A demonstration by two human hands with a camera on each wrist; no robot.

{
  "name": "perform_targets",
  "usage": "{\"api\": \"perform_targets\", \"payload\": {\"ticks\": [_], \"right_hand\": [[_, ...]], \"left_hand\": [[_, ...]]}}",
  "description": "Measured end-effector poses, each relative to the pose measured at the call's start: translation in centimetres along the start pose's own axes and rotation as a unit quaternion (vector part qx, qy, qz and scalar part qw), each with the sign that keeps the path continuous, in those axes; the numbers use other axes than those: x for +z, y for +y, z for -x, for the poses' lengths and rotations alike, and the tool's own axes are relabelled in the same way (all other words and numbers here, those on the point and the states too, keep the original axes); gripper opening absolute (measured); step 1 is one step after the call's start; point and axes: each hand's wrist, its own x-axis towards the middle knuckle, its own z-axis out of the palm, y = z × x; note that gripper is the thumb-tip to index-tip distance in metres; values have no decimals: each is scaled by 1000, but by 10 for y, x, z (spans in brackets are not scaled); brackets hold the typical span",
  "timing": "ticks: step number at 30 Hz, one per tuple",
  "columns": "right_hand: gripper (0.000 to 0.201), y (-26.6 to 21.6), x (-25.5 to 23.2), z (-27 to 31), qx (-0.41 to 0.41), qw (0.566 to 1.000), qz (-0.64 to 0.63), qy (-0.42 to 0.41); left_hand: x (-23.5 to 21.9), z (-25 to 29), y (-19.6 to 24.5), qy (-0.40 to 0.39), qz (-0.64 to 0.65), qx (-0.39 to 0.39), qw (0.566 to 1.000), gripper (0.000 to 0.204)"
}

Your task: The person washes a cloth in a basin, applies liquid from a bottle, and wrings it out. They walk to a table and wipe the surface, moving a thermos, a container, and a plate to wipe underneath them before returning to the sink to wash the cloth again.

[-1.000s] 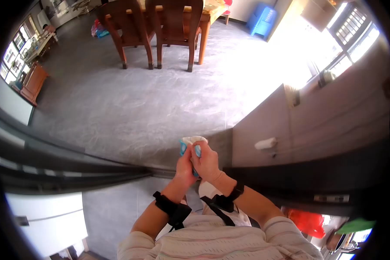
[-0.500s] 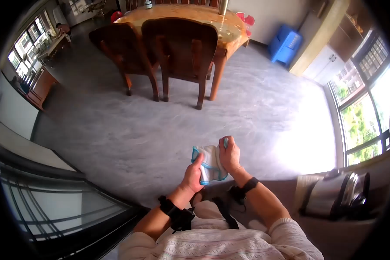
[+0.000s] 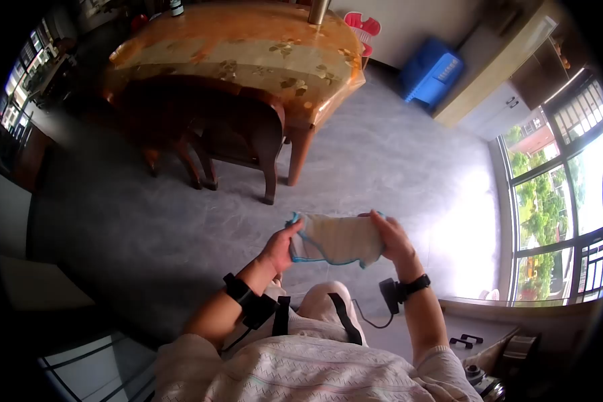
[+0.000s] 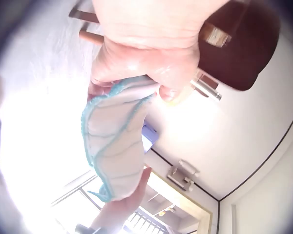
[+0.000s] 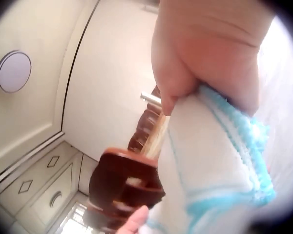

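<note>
1. Grey marble-look floor below; wooden bench with chairs pushed in beyond, well apart from both hands.
2. White cloth with blue trim held in mid-air at chest height, stretched out, long axis running left to right.
3. Left hand pinching the cloth's left edge, thumb on top.
4. Right hand gripping the right edge, fingers curled over.
5. Both hands equally near, one at each end.

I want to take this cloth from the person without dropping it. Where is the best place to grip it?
Grip the cloth at its free lower edge, coming from below in the middle. The left hand and right hand pinch the two ends, stretching it flat between them, so only the middle span is clear.
</note>
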Motion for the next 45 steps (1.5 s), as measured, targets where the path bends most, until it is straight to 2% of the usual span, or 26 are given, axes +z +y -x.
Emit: {"api": "perform_targets", "payload": {"ticks": [1, 3, 4, 11, 14, 15, 17, 19, 20, 21, 22, 23, 25, 27, 28, 29, 31, 32, 33, 34, 36, 37, 39, 41, 43, 45], "right_hand": [[45, -28, -11, -5, -13, 1000, -16, -3], [46, -73, -40, -28, -27, 999, -8, 36], [46, -94, -59, -45, -38, 998, -6, 43], [44, -249, -148, -217, -122, 986, 112, 24], [38, -326, -135, -293, -195, 959, 207, 2], [34, -355, -107, -301, -265, 896, 357, 3], [32, -378, -62, -339, -245, 913, 323, -45], [33, -370, -13, -378, -298, 863, 384, -142], [38, -359, 12, -391, -306, 785, 503, -193], [50, -336, 31, -407, -394, 672, 575, -250], [62, -319, 48, -398, -318, 697, 540, -349], [68, -307, 57, -404, -265, 674, 541, -427], [62, -306, 61, -416, -231, 684, 531, -444], [56, -315, 45, -459, -212, 724, 528, -390], [52, -323, 32, -483, -257, 718, 550, -340], [49, -333, 20, -510, -306, 709, 567, -287], [49, -346, -8, -563, -323, 685, 607, -242], [49, -352, -18, -587, -329, 681, 606, -248], [51, -356, -28, -609, -364, 617, 668, -198], [53, -360, -34, -623, -395, 547, 723, -149], [55, -368, -40, -651, -377, 543, 737, -142], [56, -367, -43, -661, -352, 545, 752, -117], [55, -360, -50, -677, -389, 535, 739, -128], [55, -352, -59, -672, -428, 527, 727, -101], [56, -356, -56, -667, -407, 536, 730, -115], [56, -355, -56, -667, -409, 532, 732, -118]], "left_hand": [[6, -26, 8, 3, -2, -2, 1000, 39], [16, -83, 20, 3, -162, -33, 986, 35], [35, -99, 31, -16, -171, -39, 984, 28], [63, -194, 95, 67, -209, 32, 975, 36], [85, -212, 119, 104, -222, 81, 966, 37], [91, -215, 124, 111, -225, 104, 962, 38], [102, -214, 137, 136, -218, 137, 956, 39], [114, -205, 153, 157, -197, 214, 944, 39], [119, -203, 162, 196, -196, 231, 933, 39], [124, -200, 172, 211, -205, 264, 918, 41], [127, -200, 182, 239, -223, 294, 898, 40], [127, -200, 193, 264, -241, 318, 878, 39], [118, -213, 212, 302, -233, 396, 835, 34], [110, -234, 234, 331, -228, 430, 808, 30], [108, -247, 244, 370, -360, 465, 719, 30], [109, -259, 258, 397, -486, 487, 608, 32], [122, -289, 284, 414, -642, 486, 424, 35], [129, -303, 294, 407, -712, 431, 377, 40], [130, -313, 302, 416, -707, 433, 373, 40], [129, -324, 306, 417, -749, 370, 359, 47], [118, -338, 314, 418, -800, 271, 336, 61], [109, -339, 321, 424, -800, 262, 333, 61], [90, -338, 340, 498, -761, 273, 314, 63], [49, -329, 364, 608, -707, 285, 222, 64], [29, -308, 390, 684, -677, 181, 203, 65], [9, -286, 416, 707, -657, 151, 211, 67]]}}
